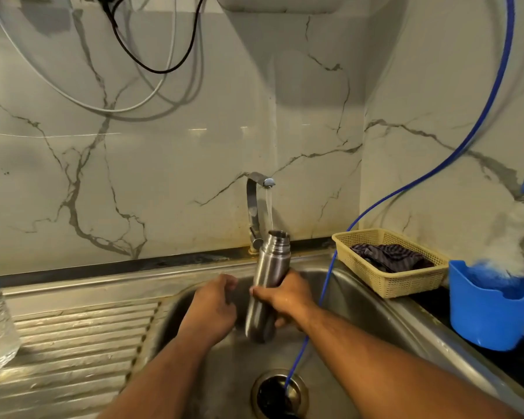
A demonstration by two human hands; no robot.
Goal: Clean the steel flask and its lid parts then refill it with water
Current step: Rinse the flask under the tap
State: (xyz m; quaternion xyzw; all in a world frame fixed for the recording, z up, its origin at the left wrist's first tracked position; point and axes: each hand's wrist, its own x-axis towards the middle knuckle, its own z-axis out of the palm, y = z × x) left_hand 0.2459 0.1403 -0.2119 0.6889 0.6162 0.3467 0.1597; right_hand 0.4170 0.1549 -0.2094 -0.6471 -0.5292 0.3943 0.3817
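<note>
Water (268,207) from one steel tap (251,201) enters one lidless silver steel flask (268,267), grasped by right hand (285,297); curled left hand's (212,306) hold unclear.

Bare left hand (212,309) and right hand (286,297) on bare, lightly haired forearms (375,355)

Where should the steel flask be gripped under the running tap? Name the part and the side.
Grip the steel flask on its smooth cylindrical body around mid-height, coming from the right as the right hand does. The ridged neck and open mouth sit under the stream from the tap, so hold below them.
</note>
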